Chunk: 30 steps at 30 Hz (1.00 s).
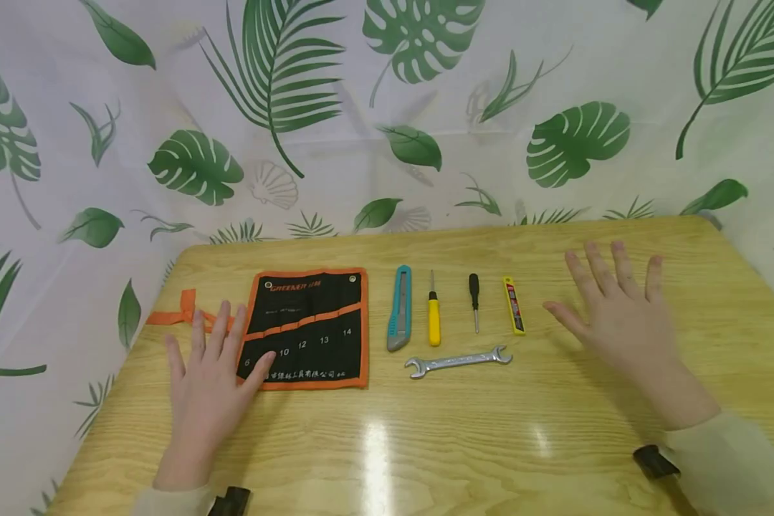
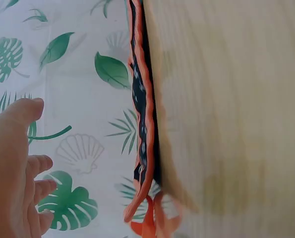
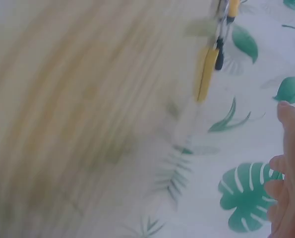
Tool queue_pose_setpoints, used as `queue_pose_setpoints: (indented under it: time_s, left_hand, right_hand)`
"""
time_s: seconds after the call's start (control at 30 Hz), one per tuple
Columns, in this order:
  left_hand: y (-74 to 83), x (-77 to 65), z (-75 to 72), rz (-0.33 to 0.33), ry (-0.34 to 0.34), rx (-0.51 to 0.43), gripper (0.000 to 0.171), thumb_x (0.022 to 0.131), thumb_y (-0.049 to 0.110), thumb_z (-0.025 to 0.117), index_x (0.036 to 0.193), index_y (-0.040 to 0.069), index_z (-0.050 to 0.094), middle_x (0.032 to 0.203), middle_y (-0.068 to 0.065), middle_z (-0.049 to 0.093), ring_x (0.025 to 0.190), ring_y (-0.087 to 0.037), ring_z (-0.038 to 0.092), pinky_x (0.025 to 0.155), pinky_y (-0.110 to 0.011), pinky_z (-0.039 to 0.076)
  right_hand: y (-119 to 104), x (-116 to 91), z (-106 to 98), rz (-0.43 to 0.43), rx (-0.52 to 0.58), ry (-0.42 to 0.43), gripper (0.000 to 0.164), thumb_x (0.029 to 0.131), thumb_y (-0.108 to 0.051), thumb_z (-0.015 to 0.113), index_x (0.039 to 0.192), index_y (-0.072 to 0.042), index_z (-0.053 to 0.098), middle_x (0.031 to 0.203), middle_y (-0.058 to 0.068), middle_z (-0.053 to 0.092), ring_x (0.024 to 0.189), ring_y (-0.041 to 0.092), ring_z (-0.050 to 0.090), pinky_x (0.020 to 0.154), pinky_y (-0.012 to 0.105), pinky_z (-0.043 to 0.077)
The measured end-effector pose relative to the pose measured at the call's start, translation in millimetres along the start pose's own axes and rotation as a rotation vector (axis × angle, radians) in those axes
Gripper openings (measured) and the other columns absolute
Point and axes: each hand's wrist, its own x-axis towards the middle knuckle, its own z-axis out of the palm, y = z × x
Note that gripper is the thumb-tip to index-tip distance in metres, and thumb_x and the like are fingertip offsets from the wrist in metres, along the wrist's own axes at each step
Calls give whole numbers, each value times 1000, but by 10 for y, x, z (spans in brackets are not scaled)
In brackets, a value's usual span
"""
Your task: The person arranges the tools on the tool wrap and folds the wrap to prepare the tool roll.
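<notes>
My left hand [image 1: 213, 380], fingers spread, is over the lower left corner of a black tool pouch [image 1: 332, 358] with orange edging and numbered pockets. In the left wrist view this hand [image 2: 11, 163] holds nothing and appears raised above the pouch [image 2: 146, 119]. To the pouch's right lie a teal utility knife [image 1: 399, 308], a yellow-handled screwdriver [image 1: 434, 322], a small black screwdriver [image 1: 474, 290] and a slim yellow pack [image 1: 514, 307]. Below them rests a double open-end wrench [image 1: 458, 362]. My right hand [image 1: 632, 330], spread and holding nothing, is nearest the yellow pack [image 3: 205, 74].
The wooden table [image 1: 309, 444] has rounded far corners. A leaf-patterned white cloth [image 1: 335, 165] hangs behind it and at the sides. An orange strap [image 1: 188, 308] extends left from the pouch toward the table's left edge. Black wrist bands show on both forearms.
</notes>
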Motion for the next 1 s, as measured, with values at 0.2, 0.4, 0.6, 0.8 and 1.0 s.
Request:
queue_pose_setpoints:
  time_s: [0.2,0.4,0.6,0.8,1.0]
  left_hand:
    - [44,-17,64,30,24,-154,78,93,50,55,155,20,17,158,-9,16,145,-29,-4,111,-56,-9]
    - [74,-50,152,35,-28,-416,71,96,38,56,154,21,19,158,-9,15,144,-37,2,110,-62,-2]
    - [90,-71,250,29,-110,-599,68,97,33,56,154,26,19,159,-6,12,144,-35,-1,110,-61,-2]
    - [94,-81,353,7,-194,-655,68,97,36,55,154,20,20,158,-10,14,144,-34,-4,109,-62,-5]
    - [89,-85,408,29,-227,-599,69,96,41,55,153,16,24,158,-11,15,143,-40,-3,106,-67,-5]
  right_hand:
    - [-221,100,14,-42,188,3,79,98,-54,41,155,-14,3,158,11,5,144,21,-9,109,50,-18]
    - [-458,192,23,-88,252,-21,77,98,-54,39,155,-12,8,158,10,9,145,24,-4,109,52,-16]
    - [-721,322,38,-141,267,-42,76,97,-56,39,154,-12,14,158,8,13,145,25,-1,112,50,-12]
    - [-939,488,134,-229,273,-79,75,98,-59,33,154,-14,14,158,7,13,145,26,0,113,50,-10]
    - [-1140,691,205,-312,278,-110,73,97,-60,36,155,-20,14,159,1,12,145,25,2,113,53,-5]
